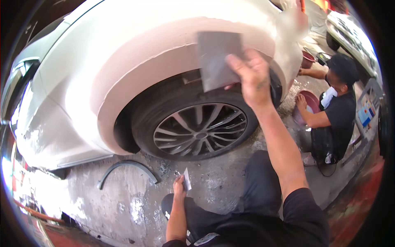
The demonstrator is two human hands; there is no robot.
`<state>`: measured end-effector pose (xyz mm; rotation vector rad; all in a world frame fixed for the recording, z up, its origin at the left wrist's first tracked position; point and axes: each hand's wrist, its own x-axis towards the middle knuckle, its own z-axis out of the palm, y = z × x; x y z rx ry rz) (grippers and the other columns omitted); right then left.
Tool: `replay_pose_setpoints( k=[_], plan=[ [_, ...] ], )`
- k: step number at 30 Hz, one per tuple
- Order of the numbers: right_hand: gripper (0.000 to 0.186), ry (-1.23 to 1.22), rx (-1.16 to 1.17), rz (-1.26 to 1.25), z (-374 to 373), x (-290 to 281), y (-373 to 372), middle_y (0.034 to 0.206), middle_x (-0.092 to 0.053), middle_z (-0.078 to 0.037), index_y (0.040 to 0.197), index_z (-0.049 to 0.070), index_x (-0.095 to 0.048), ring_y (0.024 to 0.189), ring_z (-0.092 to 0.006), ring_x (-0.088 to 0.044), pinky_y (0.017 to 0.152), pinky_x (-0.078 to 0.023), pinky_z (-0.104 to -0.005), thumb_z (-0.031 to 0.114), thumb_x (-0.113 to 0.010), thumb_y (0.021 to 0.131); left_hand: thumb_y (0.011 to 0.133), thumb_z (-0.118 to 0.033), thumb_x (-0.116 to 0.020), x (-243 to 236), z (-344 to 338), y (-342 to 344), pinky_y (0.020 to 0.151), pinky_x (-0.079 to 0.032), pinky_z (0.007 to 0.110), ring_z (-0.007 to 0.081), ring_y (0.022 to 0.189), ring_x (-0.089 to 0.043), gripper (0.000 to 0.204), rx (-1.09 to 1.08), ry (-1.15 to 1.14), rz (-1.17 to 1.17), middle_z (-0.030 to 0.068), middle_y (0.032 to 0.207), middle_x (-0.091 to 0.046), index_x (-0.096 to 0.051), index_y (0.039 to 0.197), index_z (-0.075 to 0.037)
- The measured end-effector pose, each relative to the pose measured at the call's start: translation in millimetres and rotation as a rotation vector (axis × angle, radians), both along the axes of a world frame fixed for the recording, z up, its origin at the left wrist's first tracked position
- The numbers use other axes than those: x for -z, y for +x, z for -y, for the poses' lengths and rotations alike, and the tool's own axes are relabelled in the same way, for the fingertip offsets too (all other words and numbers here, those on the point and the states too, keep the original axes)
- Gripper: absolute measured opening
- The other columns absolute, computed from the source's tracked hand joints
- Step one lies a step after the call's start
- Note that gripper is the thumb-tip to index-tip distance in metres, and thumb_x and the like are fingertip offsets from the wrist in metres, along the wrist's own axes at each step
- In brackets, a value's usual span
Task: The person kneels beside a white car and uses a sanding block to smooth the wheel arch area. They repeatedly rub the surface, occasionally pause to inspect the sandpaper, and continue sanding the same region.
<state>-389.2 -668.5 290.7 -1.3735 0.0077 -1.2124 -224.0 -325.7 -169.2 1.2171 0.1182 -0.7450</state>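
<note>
My right hand point(254, 76) is raised in front of the wheel arch. It pinches a dark grey rectangular sheet of sandpaper point(217, 51) between thumb and fingers. Behind the sheet is a pale car body point(78, 82), with a pinkish, filler-like coat point(135, 64) along the arch and a ragged edge in it. Low over my knee, my left hand point(179, 187) grips a small, pale, flat piece point(187, 179) whose material I cannot make out. Below the arch stands the wheel point(200, 133), a dark tyre with a multi-spoke rim. The sandpaper hides part of the arch.
A curved grey trim strip point(127, 163) lies on the wet, stained concrete floor point(123, 197). To the right a co-worker point(337, 111) in a dark cap and shirt crouches with a hand at a reddish basin point(310, 101). Another red bucket point(307, 59) stands beyond.
</note>
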Motion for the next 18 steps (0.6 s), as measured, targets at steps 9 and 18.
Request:
replay_pose_setpoints(
  k=[9,18],
  plan=[
    [0.033,-0.162,-0.017,-0.167,-32.0,0.0,47.3,0.094,-0.072,-0.017,0.109,-0.008,-0.062,0.067,-0.0187,-0.07,0.048,-0.056,-0.0274,0.02,-0.064,0.093,0.098,-0.018,-0.062,3.4,1.7,2.2,0.074,-0.054,0.032,0.0174,0.085,-0.065,0.027,-0.02,-0.085,-0.011,0.0068,0.096,-0.066,-0.064,0.116,0.002],
    [0.028,0.1,0.093,0.031,-46.8,29.7,34.0,0.094,-0.071,-0.01,0.115,-0.003,-0.059,0.08,-0.017,-0.068,0.061,-0.057,-0.0307,0.017,-0.064,0.097,0.102,-0.018,-0.054,-6.9,-3.1,-1.2,0.088,-0.056,0.038,0.0237,0.096,-0.068,0.03,-0.045,-0.337,-0.104,0.0104,0.109,-0.065,-0.056,0.124,0.002]
  ],
)
